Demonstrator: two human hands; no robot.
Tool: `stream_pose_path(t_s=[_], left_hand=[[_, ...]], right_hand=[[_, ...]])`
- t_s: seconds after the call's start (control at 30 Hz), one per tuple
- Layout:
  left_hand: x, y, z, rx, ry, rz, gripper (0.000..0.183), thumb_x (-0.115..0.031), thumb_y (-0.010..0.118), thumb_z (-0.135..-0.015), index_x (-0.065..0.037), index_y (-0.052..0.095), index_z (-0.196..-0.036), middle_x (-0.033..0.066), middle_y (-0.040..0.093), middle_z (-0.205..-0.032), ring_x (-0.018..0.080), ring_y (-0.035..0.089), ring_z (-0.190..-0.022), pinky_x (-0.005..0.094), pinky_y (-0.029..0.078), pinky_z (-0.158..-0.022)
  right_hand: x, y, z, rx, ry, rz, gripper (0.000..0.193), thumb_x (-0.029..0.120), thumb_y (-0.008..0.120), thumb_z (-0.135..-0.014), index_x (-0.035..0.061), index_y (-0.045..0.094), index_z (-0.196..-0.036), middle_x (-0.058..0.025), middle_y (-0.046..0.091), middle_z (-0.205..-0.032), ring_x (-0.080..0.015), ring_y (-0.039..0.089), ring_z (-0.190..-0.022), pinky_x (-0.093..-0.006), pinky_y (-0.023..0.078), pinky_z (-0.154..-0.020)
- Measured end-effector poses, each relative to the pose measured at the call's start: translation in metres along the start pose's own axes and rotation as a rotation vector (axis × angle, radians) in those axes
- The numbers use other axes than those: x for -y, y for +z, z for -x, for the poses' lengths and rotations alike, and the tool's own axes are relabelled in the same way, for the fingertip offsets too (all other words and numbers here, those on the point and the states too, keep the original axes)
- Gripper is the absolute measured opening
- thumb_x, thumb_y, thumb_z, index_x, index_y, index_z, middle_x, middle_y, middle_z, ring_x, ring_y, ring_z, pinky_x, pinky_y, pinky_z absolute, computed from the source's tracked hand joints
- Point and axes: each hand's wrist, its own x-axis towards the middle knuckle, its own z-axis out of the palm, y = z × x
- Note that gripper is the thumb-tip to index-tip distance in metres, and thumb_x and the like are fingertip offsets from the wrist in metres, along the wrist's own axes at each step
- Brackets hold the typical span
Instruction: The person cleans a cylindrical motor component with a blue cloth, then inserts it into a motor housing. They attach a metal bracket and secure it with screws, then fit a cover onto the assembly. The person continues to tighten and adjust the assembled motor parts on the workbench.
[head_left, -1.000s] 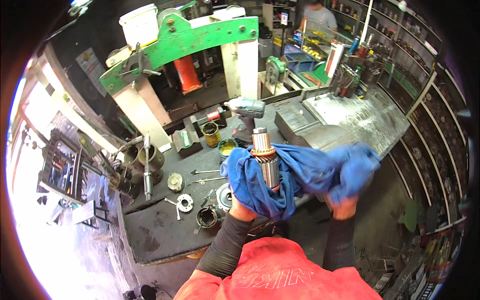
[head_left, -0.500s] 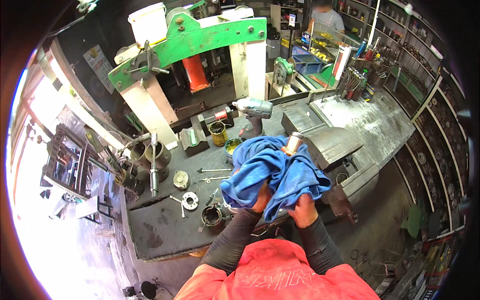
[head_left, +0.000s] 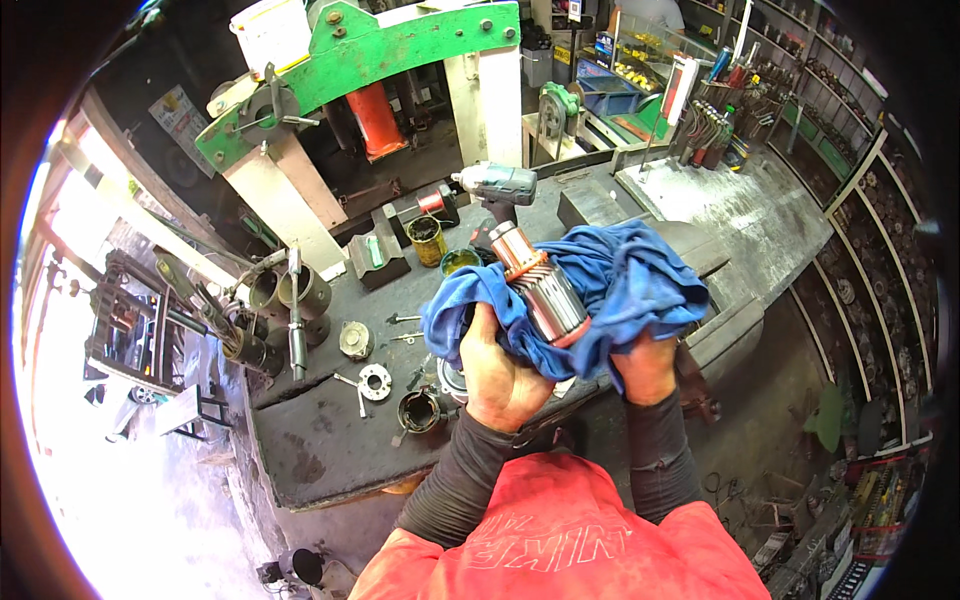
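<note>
Blue cloth (head_left: 640, 278) lay bunched across both grips in the head view. The left grip (head_left: 503, 378) was closed on its left part, thumb pointing up along a fold and fingers mostly hidden. The right grip (head_left: 648, 368) was closed on the thicker bunch, its fingers covered by the folds. Between the two grips, slightly beyond them, the motor armature (head_left: 538, 286) rested in the cloth, tilted, its copper-coloured end pointing away and to the left. Beyond both grips, a cordless impact wrench (head_left: 503, 185) stood on the dark tabletop (head_left: 330, 455), with a yellow tin (head_left: 427, 245) to its left. Left of the left grip were an open cylindrical housing (head_left: 420, 411) and, farther off, a pale metal ring (head_left: 365, 380).
</note>
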Motion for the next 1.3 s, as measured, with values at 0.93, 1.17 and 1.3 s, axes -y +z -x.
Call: stream_pose_path(t_s=[0.93,1.17,1.3], left_hand=[[-0.004,-0.017,0.019,-0.077,-0.05,-0.16,0.042,-0.021,0.048,-0.109,0.002,0.053,-0.144,0.0157,0.061,-0.146,0.032,0.06,-0.132,0.0522,0.043,-0.118],[0.001,-0.064,0.025,-0.106,0.542,-1.84,0.037,-0.001,0.061,-0.098,-0.005,0.061,-0.135,0.0123,0.064,-0.134,0.0314,0.062,-0.122,0.0433,0.048,-0.108],[-0.012,-0.084,0.029,-0.094,0.42,-1.767,0.039,-0.019,0.061,-0.101,-0.005,0.061,-0.137,0.0142,0.064,-0.138,0.0275,0.062,-0.125,0.0402,0.047,-0.11]], right_hand=[[0.025,-0.046,0.042,0.184,0.071,0.222,0.069,0.022,0.08,-0.089,0.0062,0.048,-0.148,-0.0146,0.056,-0.146,-0.0305,0.051,-0.137,-0.044,0.037,-0.118],[-0.029,-0.007,0.094,0.365,0.273,-0.355,0.064,0.033,0.064,-0.103,0.0075,0.036,-0.155,-0.0082,0.049,-0.15,-0.0248,0.048,-0.138,-0.0433,0.037,-0.119],[-0.025,0.023,0.091,0.081,0.391,-0.724,0.068,0.033,0.067,-0.102,0.0068,0.035,-0.156,-0.0083,0.049,-0.149,-0.0225,0.049,-0.136,-0.0419,0.038,-0.118]])
